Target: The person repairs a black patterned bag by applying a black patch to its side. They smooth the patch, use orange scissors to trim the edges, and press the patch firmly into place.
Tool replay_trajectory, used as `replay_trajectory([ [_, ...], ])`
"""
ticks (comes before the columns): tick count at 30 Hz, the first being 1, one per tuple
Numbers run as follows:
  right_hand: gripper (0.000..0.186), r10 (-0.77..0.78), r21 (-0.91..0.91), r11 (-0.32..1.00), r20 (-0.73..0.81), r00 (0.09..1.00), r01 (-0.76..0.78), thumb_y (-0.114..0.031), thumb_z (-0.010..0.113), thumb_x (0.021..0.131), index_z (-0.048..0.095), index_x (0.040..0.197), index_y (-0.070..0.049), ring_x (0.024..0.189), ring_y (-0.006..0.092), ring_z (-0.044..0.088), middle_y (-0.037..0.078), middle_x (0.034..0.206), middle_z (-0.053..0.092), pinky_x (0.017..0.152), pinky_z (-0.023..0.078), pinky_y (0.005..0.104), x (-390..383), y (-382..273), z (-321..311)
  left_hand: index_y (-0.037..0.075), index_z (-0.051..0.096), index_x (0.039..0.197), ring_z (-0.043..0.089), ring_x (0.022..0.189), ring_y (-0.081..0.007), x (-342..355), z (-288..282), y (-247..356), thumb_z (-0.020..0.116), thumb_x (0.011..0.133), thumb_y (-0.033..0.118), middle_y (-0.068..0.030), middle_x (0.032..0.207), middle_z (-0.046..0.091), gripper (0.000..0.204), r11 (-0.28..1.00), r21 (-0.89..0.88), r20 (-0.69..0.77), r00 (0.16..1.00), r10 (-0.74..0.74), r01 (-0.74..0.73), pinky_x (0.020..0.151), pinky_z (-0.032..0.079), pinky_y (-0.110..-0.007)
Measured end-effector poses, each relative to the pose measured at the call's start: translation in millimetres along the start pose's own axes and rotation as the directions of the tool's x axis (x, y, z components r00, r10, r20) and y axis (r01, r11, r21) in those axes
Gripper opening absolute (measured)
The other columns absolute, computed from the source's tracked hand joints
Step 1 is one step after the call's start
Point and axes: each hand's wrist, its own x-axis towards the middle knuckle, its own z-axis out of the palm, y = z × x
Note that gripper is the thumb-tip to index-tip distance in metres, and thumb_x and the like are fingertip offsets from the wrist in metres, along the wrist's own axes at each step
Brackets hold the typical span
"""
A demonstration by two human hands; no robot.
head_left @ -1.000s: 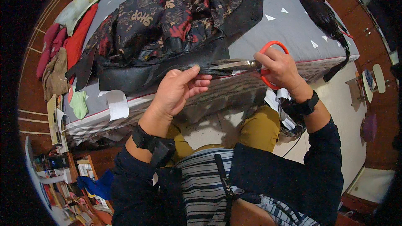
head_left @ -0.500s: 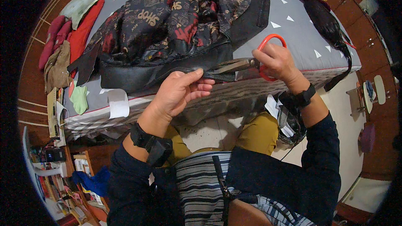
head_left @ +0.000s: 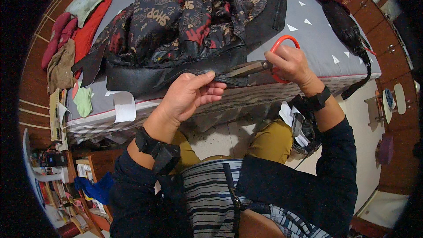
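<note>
Scissors [head_left: 260, 67] have closed in toward the left hand [head_left: 187, 94], both hands' fingers clamped: left on jacket hem [head_left: 176, 76].

A grey bedsheet [head_left: 317, 39] with small white triangles covers the bed. Folded clothes in red, maroon and tan [head_left: 66, 48] lie piled along its left edge, with a pale green cloth [head_left: 83, 101] just below them. A white paper strip [head_left: 123, 107] hangs over the front edge. A black bag [head_left: 346, 28] lies on the right side, its strap trailing off the bed. Cluttered shelves [head_left: 57, 167] stand lower left.
</note>
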Motion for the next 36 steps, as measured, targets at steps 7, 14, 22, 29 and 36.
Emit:
replay_trajectory([
  [7,0.032,-0.010,-0.005,1.000,0.022,1.000,0.010,-0.007,0.064,0.063,0.061,0.094,-0.011,0.058,0.0219,0.055,0.005,0.069,0.049,0.050,0.044,0.0341,2,0,-4,-0.010,0.062,0.098,0.065,0.080,-0.0181,1,0,-1,0.055,0.095,0.022,-0.0175,0.094,0.067,0.032,0.999,0.046,-0.020,1.000,-0.004,0.005,0.073,0.056,-0.029],
  [14,0.030,-0.010,0.132,0.991,0.010,1.000,0.009,-0.013,0.063,0.070,0.062,0.100,-0.015,0.056,0.0193,0.056,0.002,0.068,0.052,0.046,0.044,0.0318,-6,-36,-26,-0.008,0.062,0.100,0.064,0.083,-0.0181,2,9,-14,0.055,0.096,0.026,-0.0158,0.096,0.066,0.035,0.999,0.039,-0.076,0.997,0.029,-0.026,0.075,0.055,-0.030],
  [22,0.048,0.517,0.355,0.807,-0.038,0.855,-0.472,-0.025,0.085,0.062,0.062,0.101,-0.008,0.062,0.0236,0.056,0.007,0.074,0.056,0.054,0.046,0.0311,-59,-90,-15,-0.004,0.063,0.100,0.062,0.083,-0.0158,12,33,-41,0.072,0.085,0.022,-0.0068,0.089,0.062,0.030,0.985,-0.171,-0.211,0.976,-0.043,0.006,0.071,0.054,-0.026],
  [29,0.047,0.797,0.533,0.418,0.175,0.579,-0.736,-0.022,0.082,0.070,0.058,0.106,-0.004,0.067,0.0177,0.054,0.009,0.079,0.058,0.063,0.047,0.0294,-67,-120,-15,0.000,0.065,0.094,0.058,0.077,-0.0124,26,31,-69,0.069,0.087,0.024,-0.0054,0.086,0.062,0.026,0.991,-0.128,-0.255,0.965,-0.062,0.030,0.067,0.051,-0.025],
  [36,0.040,0.792,0.554,0.171,0.415,0.449,-0.815,-0.016,0.074,0.078,0.056,0.111,-0.003,0.071,0.0125,0.053,0.008,0.081,0.060,0.067,0.046,0.0274,-57,-120,-27,0.001,0.060,0.106,0.059,0.091,-0.0170,38,22,-103,0.061,0.092,0.016,-0.0070,0.101,0.061,0.020,0.956,-0.284,-0.211,0.977,0.013,-0.074,0.079,0.052,-0.029],
])
